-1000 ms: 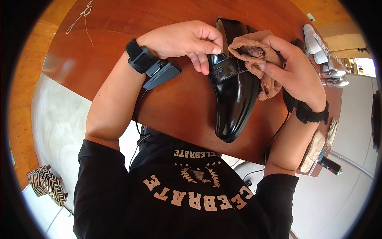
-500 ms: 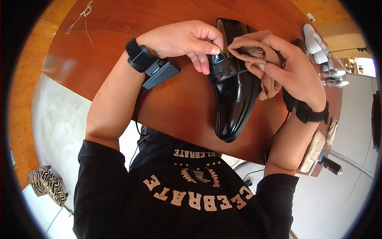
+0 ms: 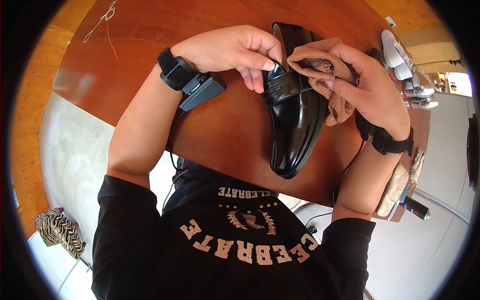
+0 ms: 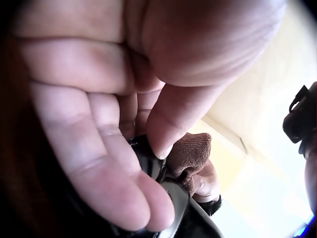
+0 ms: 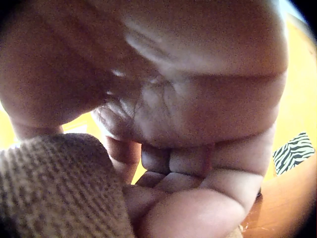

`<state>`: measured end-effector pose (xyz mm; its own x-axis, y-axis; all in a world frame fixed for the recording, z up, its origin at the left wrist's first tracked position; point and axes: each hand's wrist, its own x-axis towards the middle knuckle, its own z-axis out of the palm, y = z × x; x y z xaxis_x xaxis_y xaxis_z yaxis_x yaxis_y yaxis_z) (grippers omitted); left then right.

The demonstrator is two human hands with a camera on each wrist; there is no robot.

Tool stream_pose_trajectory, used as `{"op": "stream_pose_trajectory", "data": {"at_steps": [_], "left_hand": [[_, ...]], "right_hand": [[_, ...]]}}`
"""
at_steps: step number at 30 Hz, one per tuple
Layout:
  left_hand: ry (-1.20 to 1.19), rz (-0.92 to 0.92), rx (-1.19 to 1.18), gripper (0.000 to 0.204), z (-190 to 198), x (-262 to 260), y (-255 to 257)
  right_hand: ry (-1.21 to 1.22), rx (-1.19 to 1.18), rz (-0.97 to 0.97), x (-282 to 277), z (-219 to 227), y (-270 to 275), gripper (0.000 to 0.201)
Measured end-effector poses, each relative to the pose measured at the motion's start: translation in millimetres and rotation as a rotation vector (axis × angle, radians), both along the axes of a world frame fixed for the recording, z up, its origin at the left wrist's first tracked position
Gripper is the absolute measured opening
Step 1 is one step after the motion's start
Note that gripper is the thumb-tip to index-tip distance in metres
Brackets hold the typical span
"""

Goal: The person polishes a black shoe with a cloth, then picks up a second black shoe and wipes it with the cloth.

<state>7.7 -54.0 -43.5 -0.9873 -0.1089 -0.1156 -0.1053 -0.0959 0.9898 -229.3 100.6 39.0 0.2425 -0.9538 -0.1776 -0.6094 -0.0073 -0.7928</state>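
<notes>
A glossy black loafer (image 3: 295, 130) with a strap across its top rests on the table, its toe pointing toward me. At its opening, my left hand (image 3: 240, 52) pinches the tongue (image 3: 276, 70) between thumb and forefinger, the other fingers hanging along the shoe's side. My right hand (image 3: 372, 90) grips a bunched brown cloth (image 3: 315, 62), which overlaps the far side of the strap and upper. In the left wrist view, the cloth (image 4: 190, 153) shows just beyond the left thumb. Ribbed cloth (image 5: 59, 183) emerges beside the curled fingers in the right wrist view.
The brown wooden table (image 3: 220, 130) curves around the shoe. White sneakers (image 3: 395, 55) and other footwear stand along its right side. A beige cloth (image 3: 393, 190), a blue-bristled brush (image 3: 404, 194) and a black can (image 3: 416, 207) sit at the right edge. String (image 3: 106, 17) lies far left.
My left thumb and the pinched tongue have shifted very slightly, with a bit more of the tongue showing. The right hand, cloth and shoe body look unmoved.
</notes>
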Motion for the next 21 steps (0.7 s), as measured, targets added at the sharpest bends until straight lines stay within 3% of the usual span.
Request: {"op": "stream_pose_trajectory", "data": {"at_steps": [5, 14, 21], "left_hand": [[0.004, -0.003, 0.008, 0.022, -1.1, -0.2, -0.2], [-0.098, 0.147, 0.04, 0.025, 3.1, -1.9, 6.9], [-0.07, 0.068, 0.003, 0.023, 4.3, -0.5, 3.8]], "right_hand": [[0.017, 0.063, -0.022, 1.0, 2.3, -0.9, 0.041], [0.014, -0.096, 0.039, -3.3, -5.2, -1.0, 0.045], [0.023, 0.008, -0.02, -0.2, -1.5, -0.3, 0.039]]}}
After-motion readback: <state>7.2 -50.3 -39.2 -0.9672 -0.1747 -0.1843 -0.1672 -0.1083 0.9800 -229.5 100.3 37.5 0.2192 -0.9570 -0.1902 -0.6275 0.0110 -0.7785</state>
